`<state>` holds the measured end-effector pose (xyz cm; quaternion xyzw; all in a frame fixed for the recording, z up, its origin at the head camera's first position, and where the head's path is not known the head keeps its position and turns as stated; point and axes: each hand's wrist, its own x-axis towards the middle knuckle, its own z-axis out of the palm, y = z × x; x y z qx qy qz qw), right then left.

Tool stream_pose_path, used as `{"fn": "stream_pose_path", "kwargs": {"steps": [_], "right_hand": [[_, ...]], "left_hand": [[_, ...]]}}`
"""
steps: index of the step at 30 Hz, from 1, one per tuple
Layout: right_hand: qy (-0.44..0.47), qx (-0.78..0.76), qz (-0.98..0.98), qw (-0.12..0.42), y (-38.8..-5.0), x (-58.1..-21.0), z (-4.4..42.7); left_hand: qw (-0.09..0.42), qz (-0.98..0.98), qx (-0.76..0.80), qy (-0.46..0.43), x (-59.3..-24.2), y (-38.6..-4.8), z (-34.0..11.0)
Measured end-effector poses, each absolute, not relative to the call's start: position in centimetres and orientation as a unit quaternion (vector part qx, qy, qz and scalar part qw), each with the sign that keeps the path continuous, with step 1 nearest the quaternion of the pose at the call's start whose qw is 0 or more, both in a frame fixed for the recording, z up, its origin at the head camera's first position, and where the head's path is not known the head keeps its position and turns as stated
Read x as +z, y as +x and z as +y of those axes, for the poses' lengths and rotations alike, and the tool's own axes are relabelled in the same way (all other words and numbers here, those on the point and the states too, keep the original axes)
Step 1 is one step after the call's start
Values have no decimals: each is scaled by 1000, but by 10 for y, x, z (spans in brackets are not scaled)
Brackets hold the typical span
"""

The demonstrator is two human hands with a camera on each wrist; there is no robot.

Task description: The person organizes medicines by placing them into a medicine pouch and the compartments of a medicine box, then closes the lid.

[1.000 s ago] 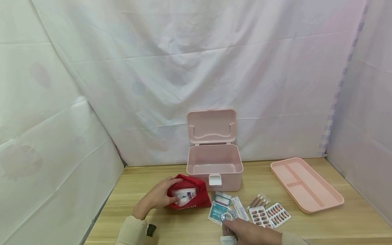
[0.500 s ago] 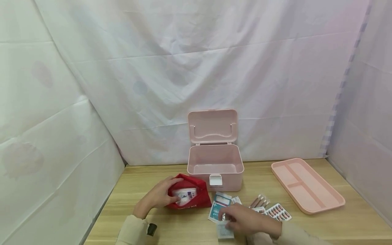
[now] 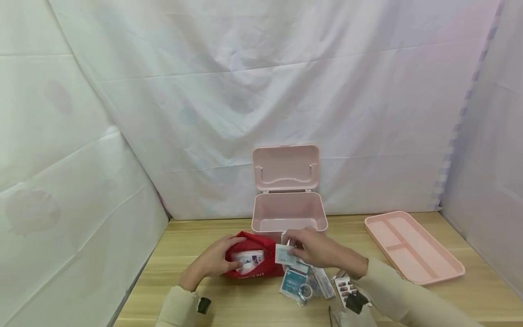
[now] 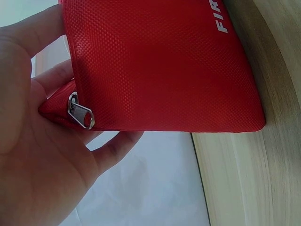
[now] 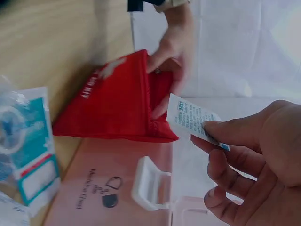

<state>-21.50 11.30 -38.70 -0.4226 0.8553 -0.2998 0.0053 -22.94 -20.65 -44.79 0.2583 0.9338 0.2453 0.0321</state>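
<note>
The left hand grips the end of a red zip pouch, which lies with its mouth spread and white packets inside. In the left wrist view, fingers and thumb of the left hand wrap the corner of the pouch by its metal zip pull. The right hand pinches a small white printed packet in front of the pink box. From the right wrist view, thumb and forefinger of the right hand hold that packet beside the pouch mouth.
Behind stands a pink box, lid raised. On the wooden table lie a teal packet, a tape roll in clear wrap, a long white packet and a pill blister. A pink divided tray is at the right.
The right hand has lifted the small white packet off the near part of the table and carried it forward and left, towards the pouch. The left hand stays on the pouch.
</note>
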Motion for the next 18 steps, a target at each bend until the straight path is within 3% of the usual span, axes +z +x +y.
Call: {"fn": "stream_pose_path", "kwargs": {"steps": [18], "right_hand": [[-396,-285,873,-16,-238,-394,48]], "left_hand": [[37,936,243,250,-448,-229,-207]]}}
